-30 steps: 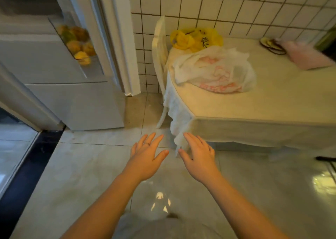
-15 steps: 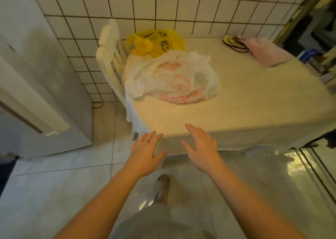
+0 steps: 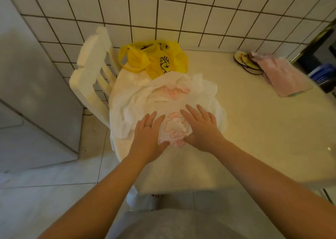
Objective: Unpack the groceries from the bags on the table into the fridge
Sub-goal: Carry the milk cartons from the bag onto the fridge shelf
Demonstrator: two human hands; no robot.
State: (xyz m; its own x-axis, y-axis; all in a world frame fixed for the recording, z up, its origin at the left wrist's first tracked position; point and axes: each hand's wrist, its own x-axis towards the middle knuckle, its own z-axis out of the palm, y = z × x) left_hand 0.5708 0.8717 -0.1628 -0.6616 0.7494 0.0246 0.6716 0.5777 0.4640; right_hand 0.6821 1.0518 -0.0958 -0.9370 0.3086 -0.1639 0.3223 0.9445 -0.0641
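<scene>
A white plastic bag with a pink print lies on the table near its left edge. Behind it, against the tiled wall, sits a yellow plastic bag. My left hand lies flat on the near left side of the white bag, fingers straight. On the bag's near right side rests my right hand, fingers spread. Neither hand grips anything. The grey fridge side stands at the left; its inside is out of view.
A white wooden chair stands between the fridge and the table. A pink cloth and a few round coasters lie at the table's back right. Pale floor tiles stretch at lower left.
I have stepped up to the table and the view has swung right, away from the open fridge. Both hands moved forward from over the floor onto the white bag.
</scene>
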